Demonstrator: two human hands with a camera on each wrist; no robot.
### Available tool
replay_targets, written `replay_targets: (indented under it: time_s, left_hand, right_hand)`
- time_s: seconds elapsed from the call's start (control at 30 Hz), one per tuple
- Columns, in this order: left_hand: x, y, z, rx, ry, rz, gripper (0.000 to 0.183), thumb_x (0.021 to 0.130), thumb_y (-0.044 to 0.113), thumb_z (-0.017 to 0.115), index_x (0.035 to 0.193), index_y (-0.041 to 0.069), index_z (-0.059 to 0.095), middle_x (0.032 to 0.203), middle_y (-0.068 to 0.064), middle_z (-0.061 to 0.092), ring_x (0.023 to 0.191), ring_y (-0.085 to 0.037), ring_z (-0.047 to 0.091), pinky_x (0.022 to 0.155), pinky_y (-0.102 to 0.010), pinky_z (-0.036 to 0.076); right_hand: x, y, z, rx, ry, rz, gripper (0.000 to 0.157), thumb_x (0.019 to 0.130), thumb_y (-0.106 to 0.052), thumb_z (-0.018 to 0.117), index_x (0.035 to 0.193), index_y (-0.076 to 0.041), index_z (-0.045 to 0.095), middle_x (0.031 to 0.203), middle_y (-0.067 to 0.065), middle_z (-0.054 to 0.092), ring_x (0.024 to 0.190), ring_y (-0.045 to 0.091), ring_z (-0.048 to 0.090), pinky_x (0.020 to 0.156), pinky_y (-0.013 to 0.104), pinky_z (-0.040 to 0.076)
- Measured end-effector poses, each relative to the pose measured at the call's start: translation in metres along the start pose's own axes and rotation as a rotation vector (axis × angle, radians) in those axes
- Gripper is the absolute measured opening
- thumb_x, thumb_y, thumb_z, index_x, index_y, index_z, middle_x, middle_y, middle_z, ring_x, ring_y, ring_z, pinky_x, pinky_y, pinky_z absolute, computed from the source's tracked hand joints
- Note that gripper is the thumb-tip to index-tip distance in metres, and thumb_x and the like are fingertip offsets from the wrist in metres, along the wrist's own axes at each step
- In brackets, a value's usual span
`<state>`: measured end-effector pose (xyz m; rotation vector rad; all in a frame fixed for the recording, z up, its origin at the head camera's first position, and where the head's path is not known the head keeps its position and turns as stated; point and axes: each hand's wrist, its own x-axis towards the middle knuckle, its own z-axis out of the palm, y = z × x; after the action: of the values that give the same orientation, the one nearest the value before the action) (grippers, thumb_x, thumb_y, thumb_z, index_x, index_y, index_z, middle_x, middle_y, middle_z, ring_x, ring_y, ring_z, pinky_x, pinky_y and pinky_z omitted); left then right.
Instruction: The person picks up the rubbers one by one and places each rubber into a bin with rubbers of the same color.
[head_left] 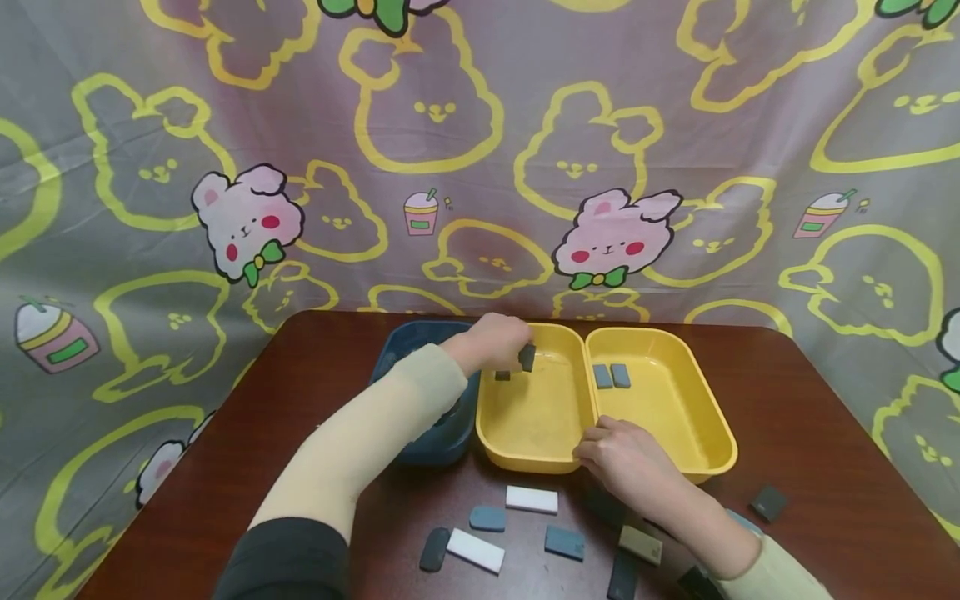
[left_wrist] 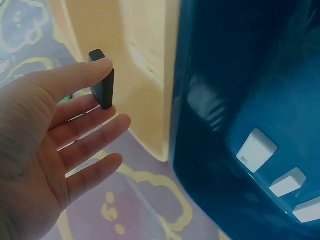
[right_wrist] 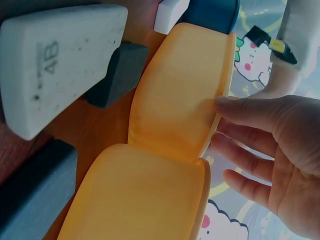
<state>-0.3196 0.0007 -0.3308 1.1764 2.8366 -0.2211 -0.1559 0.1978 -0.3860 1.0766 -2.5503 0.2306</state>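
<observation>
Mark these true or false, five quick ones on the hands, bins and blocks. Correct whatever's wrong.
1. The left hand pinches a dark block. True.
2. The right hand holds the rim of the right yellow bin. False: it holds the rim of the middle yellow bin.
3. White blocks lie in the blue bin. True.
4. The right yellow bin holds four blocks. False: two blue-grey blocks show in it.
5. The blue bin stands between the yellow bins. False: in the head view it stands left of both.
</observation>
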Motion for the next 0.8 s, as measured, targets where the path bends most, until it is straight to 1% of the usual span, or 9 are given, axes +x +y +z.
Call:
replay_targets:
  time_s: [0.17, 0.3, 0.43, 0.6, 0.7, 0.8]
  left_hand:
    - [0.021, 0.002, 0.005, 0.046, -0.076, -0.036, 0.022, 0.082, 0.027, 0.08, 0.096, 0.016, 0.066, 0.086, 0.004, 0.062, 0.077, -0.015, 0.053, 0.075, -0.032, 0.047]
    - [0.034, 0.005, 0.006, 0.059, -0.122, -0.058, 0.026, 0.079, 0.025, 0.082, 0.097, 0.016, 0.066, 0.087, 0.004, 0.061, 0.079, -0.014, 0.054, 0.078, -0.031, 0.048]
    - [0.045, 0.008, 0.008, 0.112, -0.14, -0.058, 0.027, 0.078, 0.023, 0.082, 0.099, 0.016, 0.066, 0.091, 0.004, 0.063, 0.082, -0.014, 0.055, 0.08, -0.03, 0.047]
    - [0.052, 0.009, 0.011, 0.196, -0.178, -0.055, 0.03, 0.078, 0.021, 0.08, 0.102, 0.017, 0.063, 0.095, 0.003, 0.063, 0.084, -0.014, 0.055, 0.08, -0.029, 0.047]
    - [0.058, 0.009, 0.013, 0.219, -0.179, -0.071, 0.035, 0.076, 0.022, 0.081, 0.104, 0.018, 0.061, 0.099, 0.003, 0.063, 0.089, -0.015, 0.056, 0.084, -0.03, 0.046]
    - [0.064, 0.009, 0.016, 0.241, -0.16, -0.091, 0.039, 0.073, 0.025, 0.083, 0.106, 0.02, 0.062, 0.105, 0.002, 0.064, 0.095, -0.016, 0.056, 0.088, -0.032, 0.046]
  right_hand:
    - [-0.001, 0.001, 0.001, 0.0, 0.014, -0.009, 0.013, 0.075, -0.005, 0.08, 0.074, -0.015, 0.071, 0.07, -0.008, 0.06, 0.063, 0.011, 0.045, 0.056, 0.024, 0.041]
    - [-0.001, 0.002, 0.002, 0.001, 0.012, -0.011, 0.013, 0.076, -0.005, 0.08, 0.075, -0.015, 0.071, 0.07, -0.008, 0.061, 0.064, 0.011, 0.046, 0.057, 0.024, 0.042]
    - [-0.001, 0.002, 0.002, 0.003, 0.012, -0.007, 0.014, 0.075, -0.005, 0.08, 0.075, -0.015, 0.071, 0.07, -0.008, 0.061, 0.064, 0.011, 0.047, 0.057, 0.024, 0.042]
    - [-0.001, 0.002, 0.003, -0.001, 0.023, -0.018, 0.014, 0.076, -0.005, 0.08, 0.073, -0.015, 0.07, 0.07, -0.008, 0.061, 0.063, 0.011, 0.046, 0.057, 0.024, 0.042]
    - [-0.001, 0.002, 0.003, -0.008, 0.034, -0.025, 0.015, 0.076, -0.005, 0.079, 0.072, -0.016, 0.069, 0.069, -0.009, 0.059, 0.063, 0.011, 0.046, 0.056, 0.024, 0.041]
    - [-0.001, 0.002, 0.003, -0.006, 0.039, -0.029, 0.016, 0.076, -0.005, 0.079, 0.072, -0.016, 0.069, 0.069, -0.009, 0.058, 0.063, 0.011, 0.046, 0.056, 0.025, 0.041]
